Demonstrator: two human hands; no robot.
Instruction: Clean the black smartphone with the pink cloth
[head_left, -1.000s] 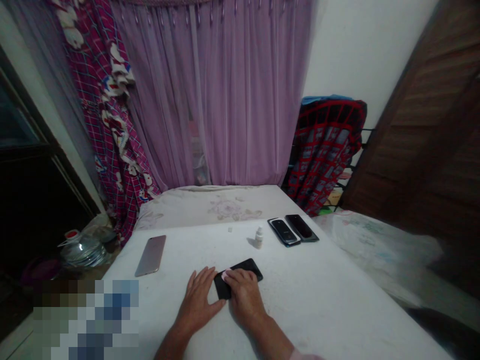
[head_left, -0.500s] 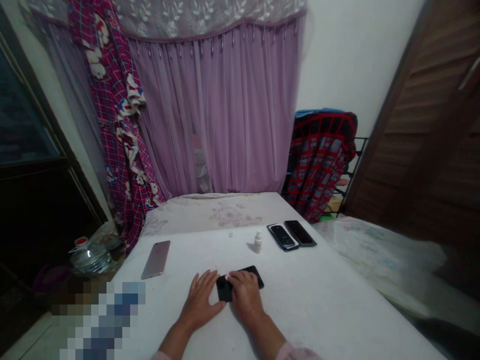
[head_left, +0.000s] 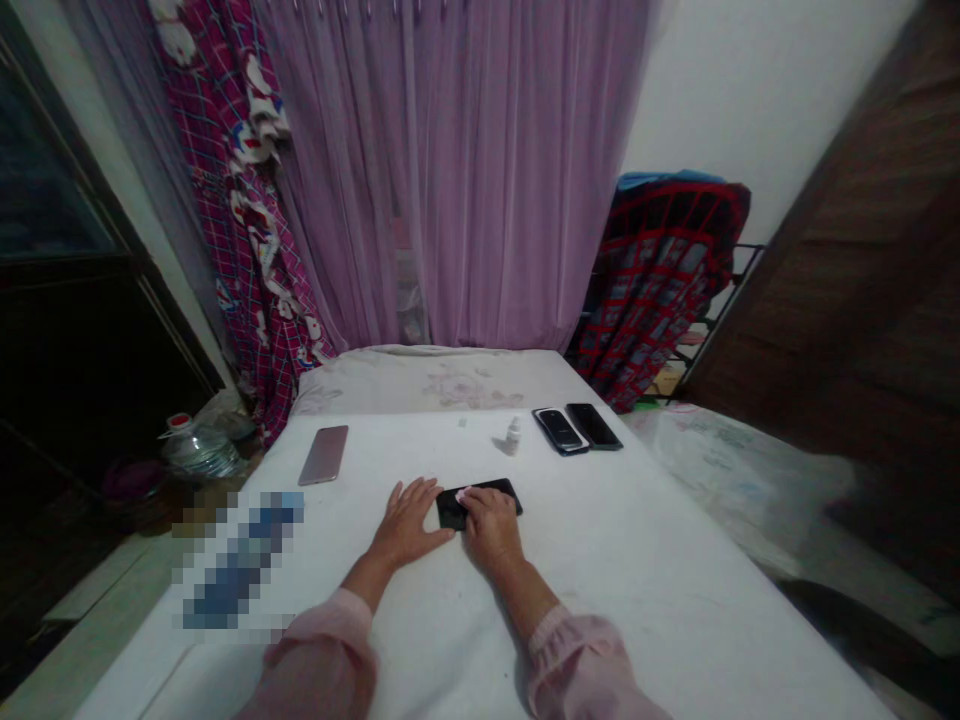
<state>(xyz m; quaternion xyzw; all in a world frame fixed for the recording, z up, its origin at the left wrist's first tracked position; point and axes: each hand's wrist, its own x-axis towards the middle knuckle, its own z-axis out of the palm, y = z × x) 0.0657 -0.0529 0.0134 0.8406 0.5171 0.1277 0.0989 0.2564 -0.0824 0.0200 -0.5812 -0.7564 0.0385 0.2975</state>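
A black smartphone (head_left: 450, 514) lies flat on the white-covered surface, in front of me. My left hand (head_left: 409, 522) is open, its fingers spread on the sheet, with fingertips and thumb at the phone's left end. Pinched in the fingers of my right hand (head_left: 492, 526) is a small pale pink cloth (head_left: 463, 494), pressed against the upper face of the phone. The right hand covers part of the phone's middle. Beyond the phone stands a small white bottle (head_left: 513, 438).
Two dark phones (head_left: 561, 431) (head_left: 595, 428) rest side by side at the back right. On the left lies a rose-coloured phone (head_left: 324, 456), and nearer is a blurred-out patch (head_left: 244, 565). A tiny pale piece (head_left: 462, 423) sits near the back. A water jug (head_left: 201, 450) stands beyond the left edge.
The view has tilted down, so everything sits higher in the picture and my sleeves show more. The right hand keeps the pink cloth on the phone, slightly shifted. The left hand stays beside it.
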